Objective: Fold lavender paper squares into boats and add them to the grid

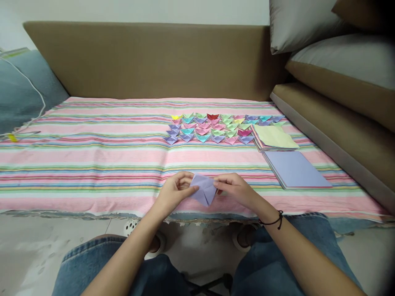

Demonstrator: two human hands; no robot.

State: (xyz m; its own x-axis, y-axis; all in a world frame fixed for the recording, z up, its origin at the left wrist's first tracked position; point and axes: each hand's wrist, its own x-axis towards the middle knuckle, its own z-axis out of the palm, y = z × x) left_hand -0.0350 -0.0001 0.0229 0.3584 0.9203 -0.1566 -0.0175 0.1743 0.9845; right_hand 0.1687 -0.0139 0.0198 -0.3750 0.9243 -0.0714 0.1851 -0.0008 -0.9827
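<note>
A partly folded lilac paper (203, 190) sits just above the near edge of the striped cloth (92, 164). My left hand (174, 191) pinches its left corner. My right hand (236, 189) pinches its right side, with a black band on that wrist. Both hands are closed on the paper. Farther back lie several rows of small folded paper shapes (216, 128) in pink, purple, green, blue, yellow and red.
Two stacks of square paper lie at the right: a lilac-topped stack (296, 169) and, behind it, a pale yellow-topped stack (274, 137). A brown backrest (154, 61) stands behind, cushions (339, 65) at the right, and a blue cloth with a white cord (21, 90) at the left.
</note>
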